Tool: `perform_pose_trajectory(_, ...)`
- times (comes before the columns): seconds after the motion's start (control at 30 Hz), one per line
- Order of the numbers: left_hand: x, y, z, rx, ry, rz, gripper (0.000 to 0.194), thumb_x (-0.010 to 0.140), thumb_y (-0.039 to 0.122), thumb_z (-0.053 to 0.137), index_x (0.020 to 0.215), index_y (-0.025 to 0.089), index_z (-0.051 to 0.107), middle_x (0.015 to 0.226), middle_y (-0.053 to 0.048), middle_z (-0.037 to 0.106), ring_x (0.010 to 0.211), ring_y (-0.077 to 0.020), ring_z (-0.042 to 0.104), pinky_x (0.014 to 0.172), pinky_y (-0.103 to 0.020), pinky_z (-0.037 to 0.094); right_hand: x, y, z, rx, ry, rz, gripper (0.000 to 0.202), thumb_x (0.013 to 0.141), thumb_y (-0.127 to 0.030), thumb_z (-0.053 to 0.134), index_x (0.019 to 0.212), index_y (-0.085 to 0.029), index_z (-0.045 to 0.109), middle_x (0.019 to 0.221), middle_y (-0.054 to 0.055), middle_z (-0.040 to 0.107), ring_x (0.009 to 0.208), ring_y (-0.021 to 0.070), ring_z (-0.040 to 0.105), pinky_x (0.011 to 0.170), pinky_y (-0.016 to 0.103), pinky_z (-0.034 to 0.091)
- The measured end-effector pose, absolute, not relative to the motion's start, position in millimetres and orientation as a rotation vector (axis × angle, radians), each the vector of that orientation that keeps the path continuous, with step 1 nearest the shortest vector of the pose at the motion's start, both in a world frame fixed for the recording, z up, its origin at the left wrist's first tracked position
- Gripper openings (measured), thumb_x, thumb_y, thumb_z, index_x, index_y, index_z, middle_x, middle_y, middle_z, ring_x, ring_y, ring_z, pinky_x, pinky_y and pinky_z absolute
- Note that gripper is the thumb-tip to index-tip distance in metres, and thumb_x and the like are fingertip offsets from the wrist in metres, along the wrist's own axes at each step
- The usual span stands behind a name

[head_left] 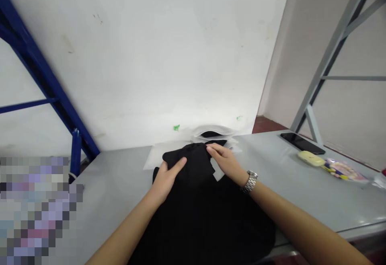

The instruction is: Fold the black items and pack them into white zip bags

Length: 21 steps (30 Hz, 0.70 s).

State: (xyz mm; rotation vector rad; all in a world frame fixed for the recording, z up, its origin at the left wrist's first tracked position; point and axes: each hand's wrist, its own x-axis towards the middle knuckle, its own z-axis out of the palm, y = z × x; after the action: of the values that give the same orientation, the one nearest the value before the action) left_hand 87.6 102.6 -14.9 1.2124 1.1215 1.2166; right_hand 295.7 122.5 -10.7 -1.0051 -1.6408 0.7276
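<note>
A black garment spreads from the middle of the table down past the lower edge of the view; its exact kind does not show. My left hand grips its upper left part, thumb on top and the other fingers hidden beneath the cloth. At the upper right edge, my right hand pinches the fabric between thumb and fingers. A small white tag shows just below that hand. Behind the garment lie whitish translucent bags, with black material visible inside one opening.
On the grey table's right side lie a black phone, a pale yellow case and a clear packet with colourful contents. A white wall panel rises behind. A blue metal frame stands at left; the lower left corner is pixelated.
</note>
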Motion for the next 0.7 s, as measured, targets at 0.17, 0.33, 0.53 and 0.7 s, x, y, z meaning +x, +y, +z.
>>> perform_pose_trajectory(0.17,90,99,-7,1.249,0.987,1.305,0.058,0.085,0.045,0.055,0.138,0.036,0.031,0.137,-0.002,0.05,0.12,-0.0238,0.052,0.097,-0.039,0.045,289,111,-10,-0.863,-1.809,0.709,0.054,0.081,-0.039,0.059,0.132,-0.028,0.043,0.114,0.007,0.051,0.095,0.0165,0.055,0.082,0.033,0.05)
perform_pose_trajectory(0.33,94,85,5,1.433,0.817,1.084,0.046,0.074,0.031,0.07,0.118,0.025,0.059,0.124,-0.005,0.061,0.117,-0.0273,0.054,0.098,-0.039,0.043,282,103,-9,-0.89,-1.979,0.749,0.046,0.075,-0.03,0.066,0.119,-0.026,0.054,0.104,0.004,0.055,0.087,0.0155,0.054,0.076,0.031,0.05)
perform_pose_trajectory(0.53,80,106,5,1.257,0.923,1.197,0.046,0.065,0.034,0.076,0.108,0.018,0.067,0.11,-0.008,0.068,0.106,-0.0273,0.059,0.094,-0.038,0.045,295,120,-13,-0.93,-1.839,0.788,0.01,0.079,-0.024,0.057,0.086,-0.02,0.063,0.066,-0.003,0.055,0.063,0.0125,0.053,0.064,0.028,0.047)
perform_pose_trajectory(0.7,56,124,13,1.116,1.008,1.442,0.047,0.061,0.029,0.08,0.105,0.016,0.069,0.096,-0.005,0.071,0.104,-0.0241,0.06,0.096,-0.036,0.042,310,130,-8,-0.935,-1.538,0.669,0.018,0.079,-0.031,0.06,0.091,-0.02,0.068,0.069,-0.001,0.057,0.06,0.0126,0.053,0.058,0.027,0.046)
